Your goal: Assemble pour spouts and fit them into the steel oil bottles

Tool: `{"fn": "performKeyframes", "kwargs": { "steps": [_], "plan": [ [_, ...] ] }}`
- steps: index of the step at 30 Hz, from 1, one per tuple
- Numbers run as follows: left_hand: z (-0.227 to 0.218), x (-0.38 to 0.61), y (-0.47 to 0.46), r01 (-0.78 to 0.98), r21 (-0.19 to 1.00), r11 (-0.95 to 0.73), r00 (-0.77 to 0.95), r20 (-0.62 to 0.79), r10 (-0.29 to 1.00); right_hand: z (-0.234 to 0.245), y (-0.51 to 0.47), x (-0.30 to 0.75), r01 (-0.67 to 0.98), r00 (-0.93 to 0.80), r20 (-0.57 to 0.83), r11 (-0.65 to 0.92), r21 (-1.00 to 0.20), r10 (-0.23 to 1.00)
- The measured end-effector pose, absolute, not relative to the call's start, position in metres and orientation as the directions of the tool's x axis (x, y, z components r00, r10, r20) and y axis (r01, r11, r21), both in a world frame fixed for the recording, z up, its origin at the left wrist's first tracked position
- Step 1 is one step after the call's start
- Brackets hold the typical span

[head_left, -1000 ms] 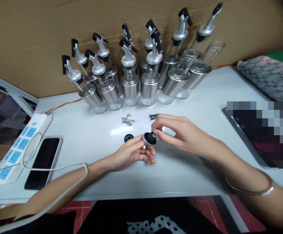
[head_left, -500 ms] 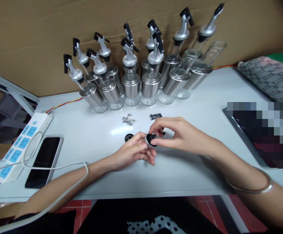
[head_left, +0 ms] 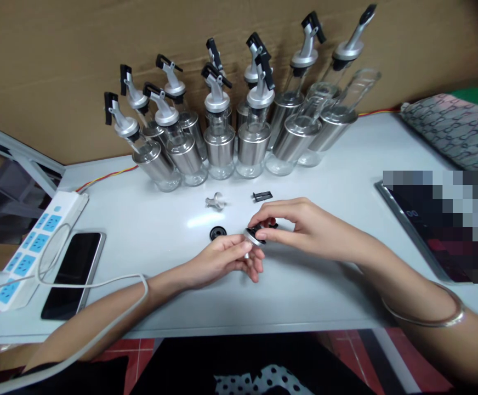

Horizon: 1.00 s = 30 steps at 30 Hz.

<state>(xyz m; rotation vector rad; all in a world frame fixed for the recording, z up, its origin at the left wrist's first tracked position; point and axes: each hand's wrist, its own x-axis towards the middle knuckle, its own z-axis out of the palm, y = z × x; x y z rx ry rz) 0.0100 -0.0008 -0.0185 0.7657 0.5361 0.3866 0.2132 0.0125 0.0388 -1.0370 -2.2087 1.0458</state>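
Between my two hands is a silver bottle pourer (head_left: 254,237) with a black stopper on its upper side. My left hand (head_left: 228,255) pinches its silver spout part from below, and its lower fingers curl loosely. My right hand (head_left: 286,222) grips the black stopper with thumb and fingertips, which partly cover it. A black ring-shaped part (head_left: 218,233) lies just beyond my left hand. Farther back on the table rest another silver pourer spout (head_left: 215,201) and a black lever (head_left: 262,196). A small black piece (head_left: 273,225) shows by my right fingers.
Several glass bottles with steel sleeves (head_left: 219,145) stand along the cardboard at the back, most with pourers on. A power strip (head_left: 37,241) and a phone (head_left: 73,274) lie left, with a white cable (head_left: 99,284) crossing my left forearm. A tablet-like device (head_left: 424,225) lies right.
The pourer has tilted in my hands: its black stopper faced me more before, and now the silver rim and spout show below. Both hands have stayed in nearly the same place.
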Motion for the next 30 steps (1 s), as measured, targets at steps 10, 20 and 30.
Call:
{"fn": "performKeyframes", "kwargs": {
  "steps": [10,20,30],
  "plan": [
    [-0.017,0.010,0.000,-0.124,0.738,0.663,0.807,-0.314,0.500,0.039,0.011,0.210,0.444,-0.591,0.084,0.411,-0.796,0.802],
    [-0.018,0.010,-0.001,-0.126,0.748,0.652,0.809,-0.303,0.504,0.039,0.009,0.208,0.479,-0.596,0.008,0.363,-0.799,0.803],
    [-0.018,0.008,-0.003,-0.112,0.785,0.610,0.811,-0.282,0.512,0.049,0.008,0.217,0.430,-0.639,-0.006,0.351,-0.832,0.769]
  ]
}}
